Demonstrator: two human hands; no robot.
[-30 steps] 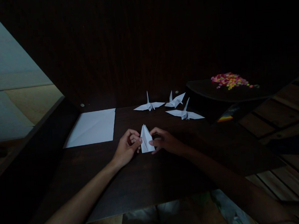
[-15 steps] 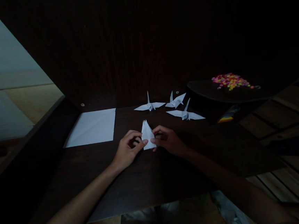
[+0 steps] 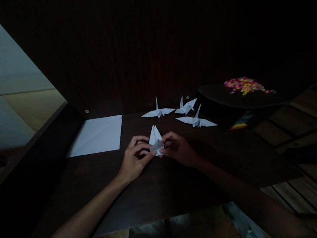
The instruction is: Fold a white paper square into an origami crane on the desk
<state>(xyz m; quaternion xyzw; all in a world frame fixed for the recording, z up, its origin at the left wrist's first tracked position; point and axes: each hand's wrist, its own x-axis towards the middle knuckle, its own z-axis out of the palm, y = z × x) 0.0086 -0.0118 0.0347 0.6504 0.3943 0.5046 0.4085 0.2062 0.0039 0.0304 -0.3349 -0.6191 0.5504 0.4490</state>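
Between my two hands is a folded white origami paper, its narrow split points facing away from me and a small triangular flap showing near its lower end. My left hand pinches the paper's left side, thumb at the lower edge and fingers along the side. On the other side my right hand grips it the same way, its thumb on the lower right corner. Just beyond stand three finished paper cranes: one on the left, one at the back right and one in front of that.
A flat white paper sheet lies on the dark wooden table to the left. At the right, a raised dark shelf bears a pile of small colourful pieces. A dark upright panel closes off the back.
A small triangular flap now shows at the lower part of the folded paper, where a smooth face was before. Both hands keep nearly the same place. The cranes have not moved.
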